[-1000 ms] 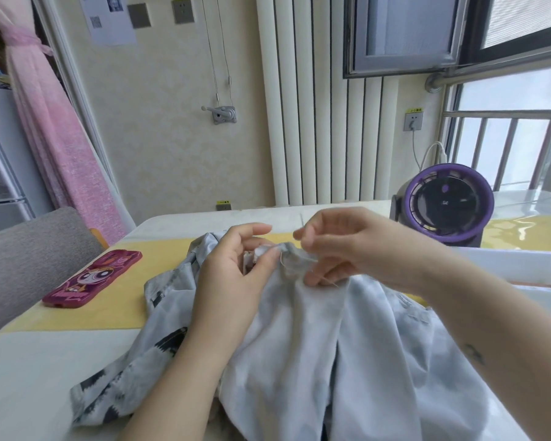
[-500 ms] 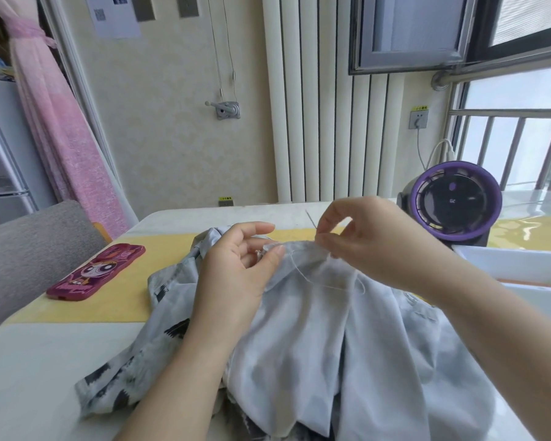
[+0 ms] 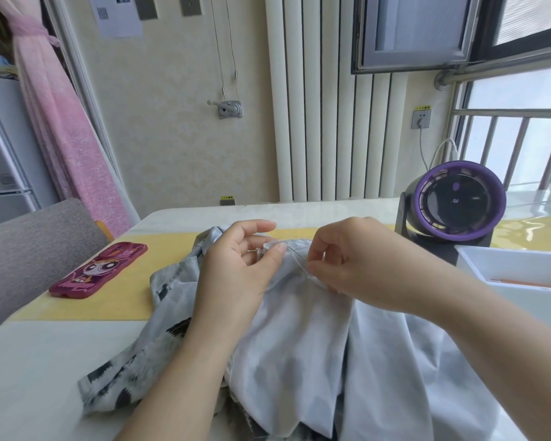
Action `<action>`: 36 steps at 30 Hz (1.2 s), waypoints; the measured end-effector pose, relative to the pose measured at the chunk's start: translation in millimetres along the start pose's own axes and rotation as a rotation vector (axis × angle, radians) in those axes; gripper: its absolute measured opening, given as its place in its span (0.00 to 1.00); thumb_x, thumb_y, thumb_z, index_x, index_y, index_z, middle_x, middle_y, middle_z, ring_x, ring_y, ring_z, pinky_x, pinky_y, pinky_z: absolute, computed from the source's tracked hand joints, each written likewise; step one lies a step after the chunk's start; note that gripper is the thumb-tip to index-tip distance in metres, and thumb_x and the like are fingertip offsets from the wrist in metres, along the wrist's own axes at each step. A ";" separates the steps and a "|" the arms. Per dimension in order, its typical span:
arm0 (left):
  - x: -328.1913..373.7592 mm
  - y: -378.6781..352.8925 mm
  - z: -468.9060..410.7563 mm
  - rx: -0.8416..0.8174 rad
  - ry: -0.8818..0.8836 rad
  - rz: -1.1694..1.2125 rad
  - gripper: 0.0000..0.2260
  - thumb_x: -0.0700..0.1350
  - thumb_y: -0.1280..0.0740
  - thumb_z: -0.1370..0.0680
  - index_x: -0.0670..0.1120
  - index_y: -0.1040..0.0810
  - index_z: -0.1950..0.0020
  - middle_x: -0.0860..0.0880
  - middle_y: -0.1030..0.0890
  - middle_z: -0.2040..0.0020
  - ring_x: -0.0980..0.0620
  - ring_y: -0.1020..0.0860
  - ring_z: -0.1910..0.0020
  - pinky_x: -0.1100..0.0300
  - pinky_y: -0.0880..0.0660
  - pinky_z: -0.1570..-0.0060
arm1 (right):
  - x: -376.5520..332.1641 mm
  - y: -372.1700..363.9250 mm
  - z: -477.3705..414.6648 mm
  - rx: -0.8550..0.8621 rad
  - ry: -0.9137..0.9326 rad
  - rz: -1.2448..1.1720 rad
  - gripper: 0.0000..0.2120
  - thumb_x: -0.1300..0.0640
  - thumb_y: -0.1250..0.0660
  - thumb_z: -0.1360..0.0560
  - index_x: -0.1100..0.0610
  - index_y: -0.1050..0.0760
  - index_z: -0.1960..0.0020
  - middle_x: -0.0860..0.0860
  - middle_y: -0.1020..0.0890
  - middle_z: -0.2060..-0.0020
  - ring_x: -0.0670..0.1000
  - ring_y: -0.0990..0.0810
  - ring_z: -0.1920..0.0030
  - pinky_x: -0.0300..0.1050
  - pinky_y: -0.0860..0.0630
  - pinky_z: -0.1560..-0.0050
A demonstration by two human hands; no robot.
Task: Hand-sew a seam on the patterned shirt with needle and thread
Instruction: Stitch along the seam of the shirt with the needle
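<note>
Fingers (image 3: 278,249) of left hand (image 3: 236,275) pinch raised seam fold of patterned shirt (image 3: 299,338). Right hand (image 3: 363,268) fingers closed, pinching thread (image 3: 297,260) just beside fold; needle too fine to make out. Shirt heaped on bench (image 3: 29,377), partly over yellow mat (image 3: 124,300). Cloth likely light, limp, prone to slip: hold close to stitch line, keep fold taut. Phone (image 3: 99,270) at left; fan (image 3: 458,208) and white tray (image 3: 519,265) at right.

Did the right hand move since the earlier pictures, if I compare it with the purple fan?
Yes. Against the purple fan, the right hand has dropped lower, toward the person, and now pinches the thread down on the patterned shirt.
</note>
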State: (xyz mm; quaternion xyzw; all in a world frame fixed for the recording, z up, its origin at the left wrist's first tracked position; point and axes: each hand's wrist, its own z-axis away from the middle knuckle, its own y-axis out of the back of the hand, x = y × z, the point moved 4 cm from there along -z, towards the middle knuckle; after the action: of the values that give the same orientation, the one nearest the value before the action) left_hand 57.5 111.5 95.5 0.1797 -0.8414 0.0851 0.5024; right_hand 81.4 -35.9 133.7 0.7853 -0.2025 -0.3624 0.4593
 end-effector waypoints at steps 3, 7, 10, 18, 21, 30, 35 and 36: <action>-0.1 0.2 0.0 0.003 0.003 0.007 0.11 0.36 0.30 0.26 0.51 0.23 0.52 0.50 0.20 0.61 0.60 0.22 0.63 0.71 0.26 0.59 | -1.2 0.1 0.7 -0.005 0.000 0.007 0.07 0.54 0.37 0.26 0.48 0.26 0.63 0.43 0.22 0.70 0.40 0.26 0.68 0.31 0.31 0.67; 1.2 -0.1 0.5 0.005 0.004 0.007 0.11 0.35 0.30 0.26 0.51 0.23 0.52 0.50 0.19 0.61 0.60 0.22 0.63 0.71 0.26 0.60 | -1.0 0.1 1.0 -0.016 -0.011 0.003 0.07 0.55 0.37 0.27 0.48 0.25 0.63 0.43 0.22 0.70 0.40 0.26 0.68 0.30 0.31 0.68; 2.3 -0.8 1.1 -0.001 -0.003 0.006 0.11 0.35 0.31 0.26 0.51 0.23 0.52 0.51 0.19 0.61 0.60 0.22 0.64 0.71 0.26 0.61 | -0.4 -0.4 0.6 -0.023 -0.019 0.000 0.07 0.55 0.36 0.27 0.48 0.26 0.63 0.43 0.23 0.71 0.40 0.26 0.68 0.30 0.32 0.69; 7.4 -2.7 7.8 0.057 -0.153 -0.199 0.12 0.39 0.29 0.26 0.57 0.23 0.54 0.59 0.18 0.63 0.60 0.20 0.62 0.71 0.27 0.60 | 0.0 -2.4 -0.1 -0.024 -0.035 -0.091 0.03 0.54 0.37 0.26 0.47 0.28 0.57 0.44 0.22 0.70 0.40 0.26 0.69 0.34 0.29 0.68; 14.7 -7.3 13.2 0.067 -0.276 -0.339 0.14 0.40 0.28 0.27 0.60 0.24 0.54 0.60 0.18 0.60 0.63 0.20 0.60 0.73 0.28 0.59 | 0.8 -5.6 -1.4 -0.011 -0.039 -0.166 0.05 0.55 0.37 0.26 0.46 0.32 0.56 0.45 0.21 0.70 0.41 0.27 0.73 0.34 0.29 0.70; 3.8 -6.9 5.4 0.048 -0.056 0.016 0.12 0.35 0.32 0.25 0.52 0.23 0.52 0.53 0.17 0.60 0.58 0.18 0.62 0.66 0.24 0.58 | 3.3 -7.9 -4.4 -0.192 -0.036 -0.721 0.01 0.63 0.32 0.25 0.60 0.22 0.55 0.58 0.17 0.64 0.50 0.23 0.65 0.44 0.24 0.63; 5.7 -7.1 5.0 0.044 -0.031 0.136 0.10 0.34 0.32 0.26 0.49 0.23 0.52 0.51 0.18 0.59 0.60 0.19 0.63 0.69 0.25 0.61 | 4.7 -3.1 -6.7 -0.114 0.072 -0.673 0.04 0.60 0.29 0.27 0.58 0.19 0.53 0.56 0.15 0.57 0.58 0.17 0.55 0.53 0.22 0.44; 6.1 -8.2 5.5 0.036 -0.039 0.131 0.10 0.34 0.32 0.25 0.49 0.23 0.52 0.51 0.18 0.59 0.60 0.19 0.63 0.69 0.25 0.60 | 5.9 -2.8 -7.6 -0.084 0.073 -0.653 0.03 0.59 0.29 0.28 0.57 0.18 0.54 0.54 0.15 0.58 0.57 0.17 0.54 0.55 0.23 0.43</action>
State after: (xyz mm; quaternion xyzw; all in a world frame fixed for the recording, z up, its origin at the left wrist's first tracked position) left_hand 53.5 100.8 97.9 0.1348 -0.8593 0.1296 0.4760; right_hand 91.0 -33.9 131.5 0.8015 0.0917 -0.4701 0.3581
